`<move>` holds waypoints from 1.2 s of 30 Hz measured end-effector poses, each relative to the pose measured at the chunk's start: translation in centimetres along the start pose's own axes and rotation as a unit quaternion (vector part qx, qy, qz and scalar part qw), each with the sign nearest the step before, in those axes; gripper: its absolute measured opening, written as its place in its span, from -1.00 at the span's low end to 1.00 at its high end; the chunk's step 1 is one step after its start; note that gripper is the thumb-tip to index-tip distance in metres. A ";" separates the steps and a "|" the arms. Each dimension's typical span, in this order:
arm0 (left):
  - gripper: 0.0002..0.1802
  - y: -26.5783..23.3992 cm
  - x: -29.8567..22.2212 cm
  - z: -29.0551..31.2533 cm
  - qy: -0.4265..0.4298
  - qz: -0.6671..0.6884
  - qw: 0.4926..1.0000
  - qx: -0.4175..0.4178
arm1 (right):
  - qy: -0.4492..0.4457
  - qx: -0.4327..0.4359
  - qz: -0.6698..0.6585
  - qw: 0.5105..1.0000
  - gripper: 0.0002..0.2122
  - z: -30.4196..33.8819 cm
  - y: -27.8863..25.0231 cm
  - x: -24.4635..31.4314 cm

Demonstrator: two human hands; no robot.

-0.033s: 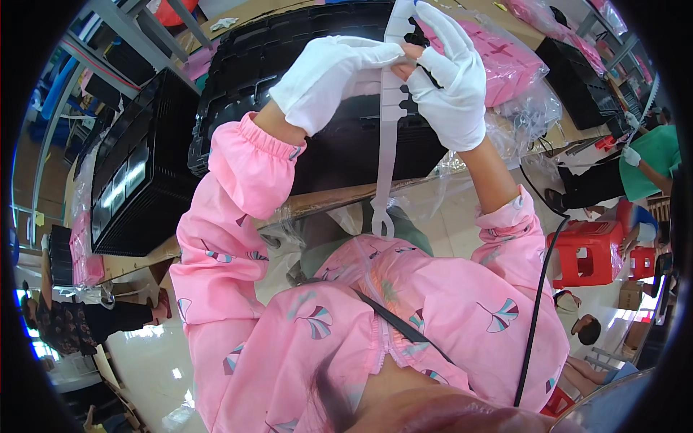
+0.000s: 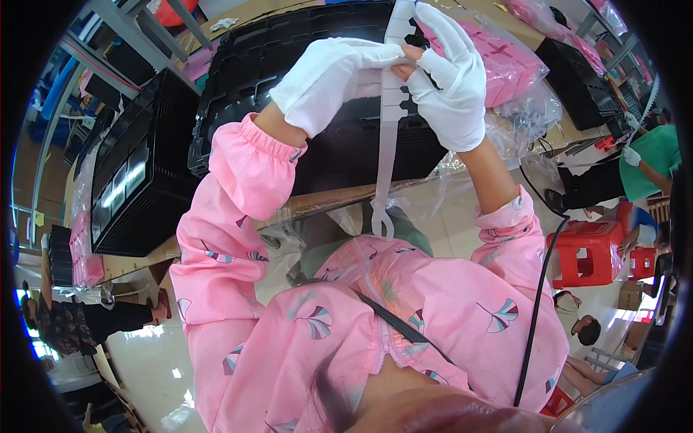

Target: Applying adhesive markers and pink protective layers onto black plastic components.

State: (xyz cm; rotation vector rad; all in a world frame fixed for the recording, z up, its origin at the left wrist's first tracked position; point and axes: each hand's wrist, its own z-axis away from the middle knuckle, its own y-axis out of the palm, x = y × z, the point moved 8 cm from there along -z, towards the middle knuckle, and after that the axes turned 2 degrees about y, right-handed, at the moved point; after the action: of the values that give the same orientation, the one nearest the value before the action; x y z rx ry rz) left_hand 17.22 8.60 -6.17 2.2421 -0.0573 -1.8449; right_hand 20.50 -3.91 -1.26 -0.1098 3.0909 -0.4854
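Note:
A long white strip point(image 2: 388, 137) with notches along its upper part runs upright in front of a black ribbed plastic crate point(image 2: 238, 94). Its lower end, a loop, dangles past the table edge by my lap. My left hand point(image 2: 332, 76), in a white glove, pinches the strip from its left side. On the other side my right hand point(image 2: 451, 90), gloved but with bare thumb and fingertip, closes on the strip's notched edge. Small black pieces point(image 2: 413, 35) show along that edge next to the right fingers. Whatever lies between the fingertips is hidden.
Pink packages point(image 2: 498, 61) in clear plastic lie right of the crate. Another black crate point(image 2: 144, 169) stands at the left. A black cable point(image 2: 538, 310) hangs by my right arm. Red stools point(image 2: 588, 252) and a co-worker in green point(image 2: 650, 162) are at the right.

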 end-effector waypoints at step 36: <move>-0.67 -1.2 -3.5 2.4 -0.046 -0.107 0.984 -0.133 | 0.252 0.565 -0.173 0.767 -0.80 3.1 4.6 -9.7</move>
State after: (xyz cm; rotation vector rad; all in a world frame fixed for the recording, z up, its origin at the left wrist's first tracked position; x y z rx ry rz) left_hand 14.07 10.00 -3.49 2.0455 0.4066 -1.9289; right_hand 29.89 0.16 -5.58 -0.5869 2.5067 -2.5882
